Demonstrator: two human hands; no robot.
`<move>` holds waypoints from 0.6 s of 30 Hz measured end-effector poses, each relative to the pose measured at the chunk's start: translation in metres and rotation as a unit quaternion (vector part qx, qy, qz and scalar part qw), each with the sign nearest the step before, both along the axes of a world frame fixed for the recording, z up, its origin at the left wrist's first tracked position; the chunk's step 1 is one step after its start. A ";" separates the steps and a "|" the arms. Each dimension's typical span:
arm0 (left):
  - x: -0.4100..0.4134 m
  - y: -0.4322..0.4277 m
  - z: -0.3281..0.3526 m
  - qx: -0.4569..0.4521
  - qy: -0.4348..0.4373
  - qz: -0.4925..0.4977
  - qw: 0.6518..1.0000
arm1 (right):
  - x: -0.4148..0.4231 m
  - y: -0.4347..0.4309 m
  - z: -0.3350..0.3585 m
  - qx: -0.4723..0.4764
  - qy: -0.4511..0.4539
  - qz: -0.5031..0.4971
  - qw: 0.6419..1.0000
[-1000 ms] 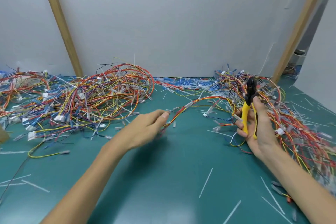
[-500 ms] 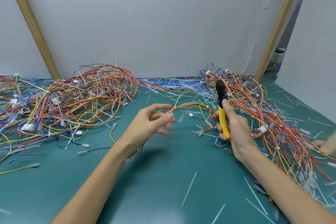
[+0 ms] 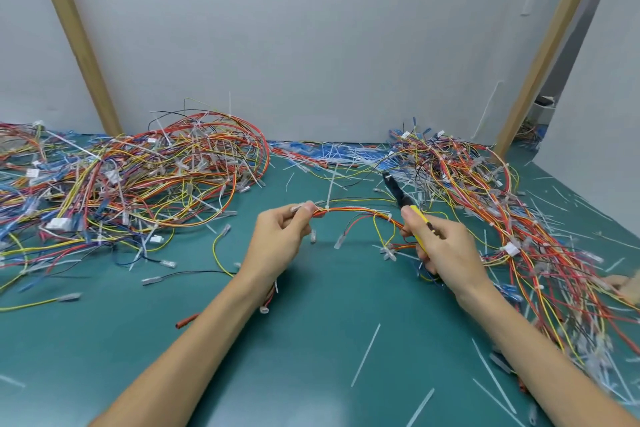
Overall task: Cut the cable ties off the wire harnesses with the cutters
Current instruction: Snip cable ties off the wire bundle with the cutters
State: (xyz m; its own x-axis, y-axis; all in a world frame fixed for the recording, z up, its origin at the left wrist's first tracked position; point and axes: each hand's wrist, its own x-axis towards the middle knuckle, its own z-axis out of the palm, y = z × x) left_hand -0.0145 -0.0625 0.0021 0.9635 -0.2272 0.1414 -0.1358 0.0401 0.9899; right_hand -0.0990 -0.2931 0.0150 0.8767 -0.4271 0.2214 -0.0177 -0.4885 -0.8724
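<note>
My left hand (image 3: 280,239) pinches one end of a red, orange and yellow wire harness (image 3: 356,211) that arches over the green table between my hands. A white cable tie (image 3: 328,191) sticks up from the harness just right of my left fingertips. My right hand (image 3: 440,246) grips the yellow-handled cutters (image 3: 403,199), and the harness's other end runs under that hand. The black jaws point up and to the left, above the harness and apart from the tie.
A big tangle of wire harnesses (image 3: 138,184) fills the left of the green table (image 3: 311,340); another pile (image 3: 519,218) runs down the right side. Cut white ties (image 3: 365,354) lie scattered. Two wooden posts (image 3: 76,38) lean on the grey wall. Another person's hand (image 3: 623,284) shows at the right edge.
My left hand, open half a second ago, has taken hold of the harness end and lifted it. My right hand has tilted the cutters from upright to pointing left.
</note>
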 end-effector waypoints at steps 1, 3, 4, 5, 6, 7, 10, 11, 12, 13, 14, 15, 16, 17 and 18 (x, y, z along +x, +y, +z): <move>0.000 0.000 0.000 -0.006 -0.001 0.001 1.000 | -0.001 0.001 -0.001 -0.060 -0.004 -0.001 0.998; -0.001 0.002 0.002 -0.001 -0.013 0.004 1.000 | -0.003 0.003 -0.002 -0.147 0.000 -0.006 0.989; -0.001 0.003 0.002 0.004 -0.020 0.001 1.000 | -0.003 0.004 -0.004 -0.179 0.004 -0.010 0.984; -0.001 0.003 0.002 0.007 -0.022 -0.005 1.000 | -0.004 0.005 -0.005 -0.208 0.007 -0.016 0.978; 0.000 0.004 0.002 0.007 -0.020 -0.013 1.000 | -0.004 0.006 -0.006 -0.235 0.006 -0.022 0.972; 0.001 0.005 0.001 0.009 -0.019 -0.018 1.000 | -0.004 0.007 -0.007 -0.259 0.003 -0.028 0.966; 0.000 0.004 -0.001 0.059 -0.054 0.008 0.997 | -0.006 0.007 -0.005 -0.343 -0.022 -0.053 0.938; -0.002 0.003 -0.001 0.074 -0.067 0.024 0.995 | -0.007 0.006 -0.004 -0.369 -0.036 -0.062 0.926; -0.003 0.002 -0.002 0.085 -0.078 0.037 0.993 | -0.008 0.005 -0.002 -0.390 -0.053 -0.070 0.917; -0.004 0.001 -0.002 0.094 -0.089 0.046 0.990 | -0.009 0.004 0.000 -0.403 -0.073 -0.074 0.909; -0.004 0.001 -0.003 0.104 -0.103 0.053 0.988 | -0.009 0.005 0.001 -0.413 -0.092 -0.075 0.903; -0.005 0.002 -0.003 0.115 -0.124 0.060 0.984 | -0.009 0.006 0.002 -0.423 -0.106 -0.075 0.897; -0.006 0.002 -0.003 0.127 -0.147 0.068 0.979 | -0.009 0.008 0.002 -0.433 -0.114 -0.075 0.891; -0.007 0.003 -0.003 0.140 -0.172 0.076 0.972 | -0.009 0.010 0.001 -0.443 -0.115 -0.076 0.886; -0.008 0.003 -0.003 0.155 -0.196 0.083 0.965 | -0.009 0.013 0.000 -0.452 -0.113 -0.079 0.881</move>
